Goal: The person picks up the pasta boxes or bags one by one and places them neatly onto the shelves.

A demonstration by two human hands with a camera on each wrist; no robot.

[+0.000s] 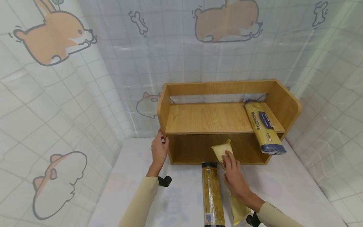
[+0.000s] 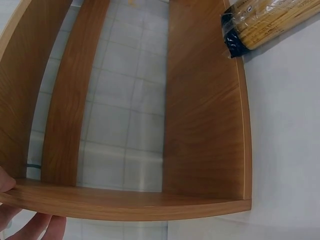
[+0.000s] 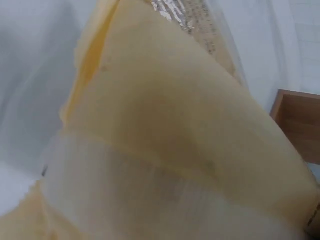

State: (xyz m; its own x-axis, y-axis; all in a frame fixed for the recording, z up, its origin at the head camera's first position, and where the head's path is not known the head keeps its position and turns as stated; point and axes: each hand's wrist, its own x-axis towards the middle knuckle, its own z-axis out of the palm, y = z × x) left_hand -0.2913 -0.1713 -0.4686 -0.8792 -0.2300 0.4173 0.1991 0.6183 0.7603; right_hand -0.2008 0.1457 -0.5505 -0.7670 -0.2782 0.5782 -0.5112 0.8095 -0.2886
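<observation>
My left hand [image 1: 159, 149] grips the left side panel of a two-level wooden shelf [image 1: 204, 118]. In the left wrist view, the thumb lies on one face of that panel and the fingertips [image 2: 34, 227] on the other. My right hand [image 1: 234, 178] holds a long cream-coloured packet [image 1: 238, 208] with crimped ends, its far end at the shelf's lower opening. This packet fills most of the right wrist view, where the hand is hidden. Just left of it, a clear-wrapped spaghetti pack [image 1: 212, 192] with dark ends lies on the white table.
A yellow and blue spaghetti pack [image 1: 262, 126] lies on the upper board at the right, its near end jutting past the front edge. White tabletop [image 1: 136, 167] surrounds the shelf. Sheeting [image 1: 136, 63] with cartoon animals forms walls behind and on both sides.
</observation>
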